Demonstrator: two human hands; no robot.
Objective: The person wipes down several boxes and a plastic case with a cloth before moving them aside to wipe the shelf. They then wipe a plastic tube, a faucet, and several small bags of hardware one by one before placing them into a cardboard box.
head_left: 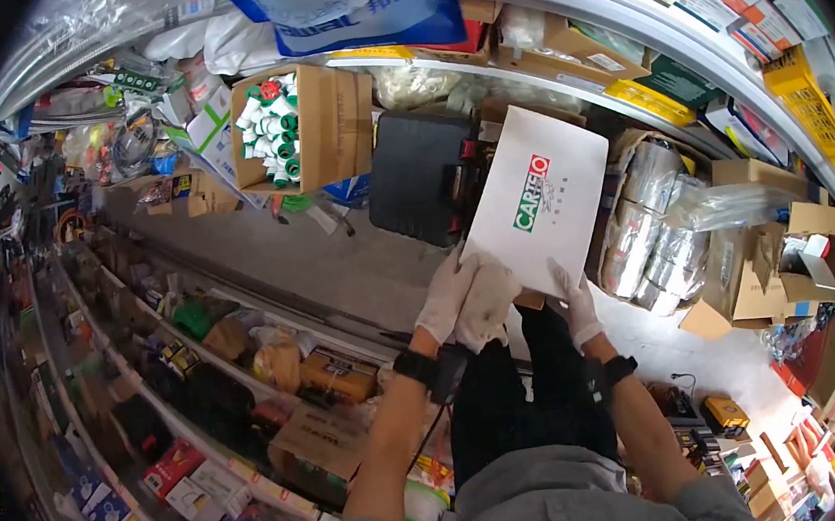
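Observation:
A flat white box [540,203] with a green and red "CARTEO" label is tilted in front of me. My left hand [447,296], in a pale glove, is closed at its lower left corner. A crumpled off-white cloth [487,306] hangs beside that hand's fingers, against the box's lower edge. At the lower right corner my right hand [576,307], also gloved, grips the box with the thumb on top. The fingers beneath the box are hidden.
A black case [419,175] stands behind the box, beside a carton [334,128] of white-green fittings. To the right are silver-wrapped rolls [650,218] and opened cartons [779,261]. Stocked shelves [218,380] run along the left; a blue bag [353,10] hangs overhead.

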